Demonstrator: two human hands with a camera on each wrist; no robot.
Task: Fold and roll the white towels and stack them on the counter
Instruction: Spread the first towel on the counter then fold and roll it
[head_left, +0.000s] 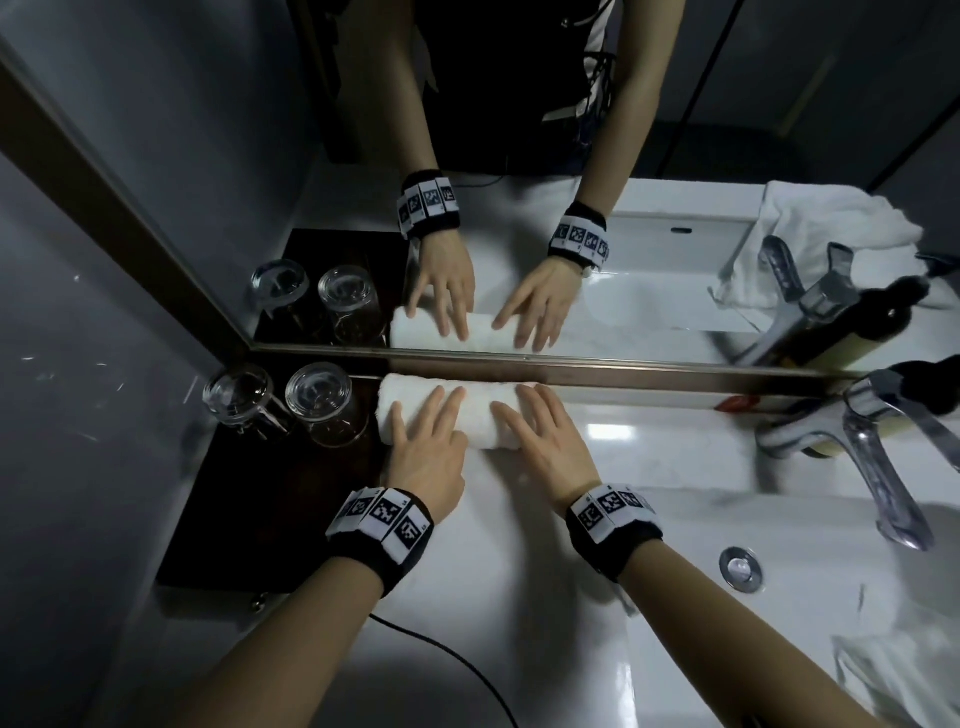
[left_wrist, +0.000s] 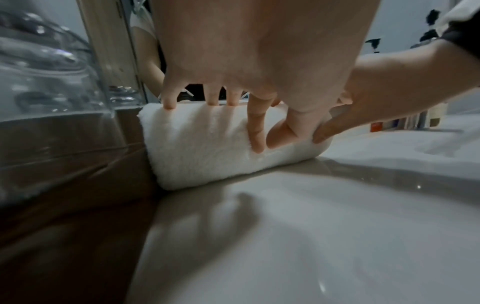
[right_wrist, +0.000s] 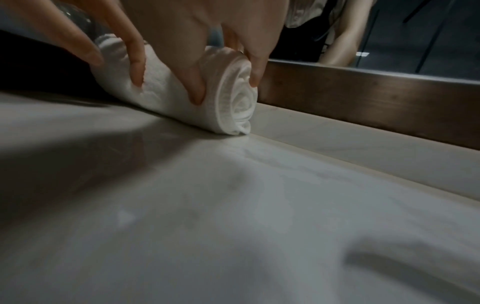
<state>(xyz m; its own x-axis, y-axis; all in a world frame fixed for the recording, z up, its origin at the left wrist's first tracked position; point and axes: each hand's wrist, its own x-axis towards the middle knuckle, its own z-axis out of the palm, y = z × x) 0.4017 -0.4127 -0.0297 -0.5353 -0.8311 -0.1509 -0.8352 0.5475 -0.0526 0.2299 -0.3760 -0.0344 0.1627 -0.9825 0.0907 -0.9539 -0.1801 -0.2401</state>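
A rolled white towel (head_left: 480, 422) (left_wrist: 202, 148) (right_wrist: 233, 102) lies on the white counter (head_left: 519, 545), pushed back against the mirror's frame. My left hand (head_left: 423, 431) (left_wrist: 233, 61) rests on the roll's left half with its fingers spread and nearly straight over the top. Over the right half my right hand (head_left: 545, 436) (right_wrist: 168, 30) lies the same way, its outermost finger touching the roll's spiral end. Another white towel (head_left: 893, 670) sits crumpled at the lower right, past the sink.
Two upturned glasses (head_left: 239, 400) (head_left: 322, 405) stand on a dark tray (head_left: 270, 493) just left of the roll. The mirror frame (head_left: 571, 371) runs along the back. A chrome faucet (head_left: 872, 457), a dark bottle (head_left: 924, 395) and the sink drain (head_left: 740, 569) are at the right. A black cable (head_left: 441, 649) crosses the counter's front.
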